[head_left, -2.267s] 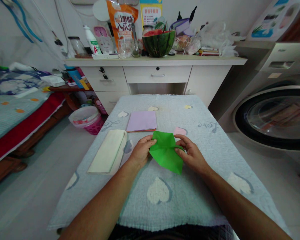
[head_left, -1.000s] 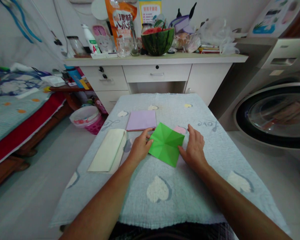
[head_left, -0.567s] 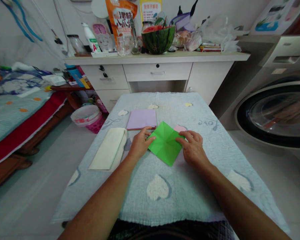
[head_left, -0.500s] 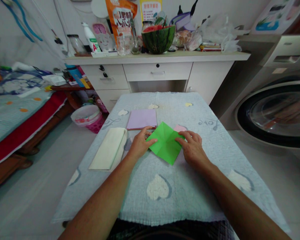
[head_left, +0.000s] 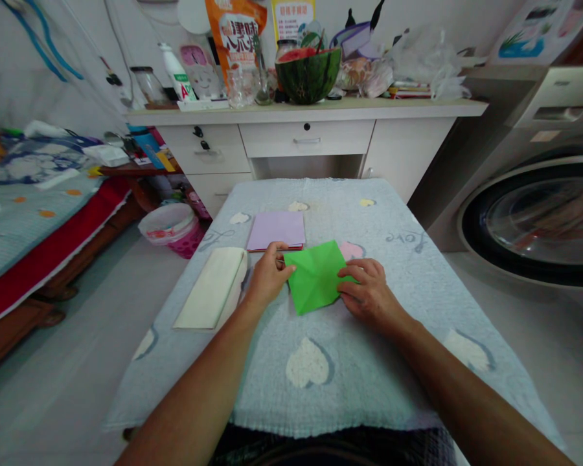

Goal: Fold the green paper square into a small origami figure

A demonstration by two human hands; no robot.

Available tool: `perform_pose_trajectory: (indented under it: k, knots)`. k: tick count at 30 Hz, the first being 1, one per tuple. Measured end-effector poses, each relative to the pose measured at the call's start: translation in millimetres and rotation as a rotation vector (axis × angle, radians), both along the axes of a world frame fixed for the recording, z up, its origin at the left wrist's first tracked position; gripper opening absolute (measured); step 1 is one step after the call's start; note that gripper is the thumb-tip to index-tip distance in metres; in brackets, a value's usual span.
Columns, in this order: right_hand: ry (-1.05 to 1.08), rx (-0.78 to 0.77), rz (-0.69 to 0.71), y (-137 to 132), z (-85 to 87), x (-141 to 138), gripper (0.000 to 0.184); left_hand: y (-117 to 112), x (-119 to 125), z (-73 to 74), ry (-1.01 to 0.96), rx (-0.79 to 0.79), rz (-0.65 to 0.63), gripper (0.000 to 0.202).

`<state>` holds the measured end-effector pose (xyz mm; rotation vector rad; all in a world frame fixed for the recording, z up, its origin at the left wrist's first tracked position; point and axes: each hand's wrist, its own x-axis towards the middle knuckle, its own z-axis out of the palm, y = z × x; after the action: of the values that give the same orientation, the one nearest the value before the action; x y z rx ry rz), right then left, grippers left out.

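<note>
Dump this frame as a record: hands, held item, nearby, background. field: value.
left hand: pinching green sheet at left corner
right hand: holding green sheet's right side
sheet state: creased, not flat
beyond left hand: purple sheet, red edge beneath
left of left hand: folded cream item
surface: patterned pale-blue cloth
background: cut watermelon on counter

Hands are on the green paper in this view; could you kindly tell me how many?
2: the left hand at the green paper's left corner, and the right hand at its right side. Some fingertips may be hidden.
</note>
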<state>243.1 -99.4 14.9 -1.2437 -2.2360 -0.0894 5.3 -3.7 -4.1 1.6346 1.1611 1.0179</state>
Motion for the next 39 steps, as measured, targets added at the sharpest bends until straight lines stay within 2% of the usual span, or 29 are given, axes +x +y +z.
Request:
perform_pose_trajectory:
  k: [4,7,10,13,17,21,23,25,29,35,36,39]
  knots:
    - [0.047,-0.087,0.223,-5,3.4,-12,0.015,0,9,-1.1,0.022,0.107,0.038,0.028]
    - [0.116,-0.166,0.322,-8,2.4,-18,0.015,-1,15,0.9,-0.027,0.12,0.037,0.031]
    - [0.177,-0.245,0.352,-10,-1.5,-20,0.015,1,16,1.6,0.017,0.156,0.019,0.022]
    - [0.2,-0.308,0.368,-11,-5.1,-19,0.026,2,14,1.9,0.102,0.197,0.004,0.012]
    - [0.19,-0.345,0.383,-12,-5.8,-17,0.043,0,8,3.3,0.22,0.237,-0.079,0.018]
    - [0.181,-0.341,0.391,-10,-2.3,-19,0.044,-8,4,6.6,0.46,0.417,-0.082,0.024]
    - [0.181,-0.331,0.395,-9,-0.8,-20,0.041,-15,5,8.8,0.572,0.478,-0.081,0.021]
    - [0.184,-0.326,0.393,-8,-0.9,-20,0.037,-21,7,11.1,0.64,0.457,-0.164,0.015]
    - [0.213,-0.317,0.366,-6,-5.5,-18,0.029,-31,7,18.2,0.648,0.321,-0.343,0.02]
    - [0.271,-0.359,0.322,-5,-7.8,-16,0.023,-47,-17,35.5,0.576,0.24,-0.498,0.022]
    - [0.282,-0.363,0.31,-5,-7.5,-16,0.022,-51,-21,36.2,0.574,0.241,-0.514,0.024]
    - [0.294,-0.362,0.296,-5,-7.0,-16,0.019,-60,-28,30.9,0.588,0.274,-0.449,0.022]
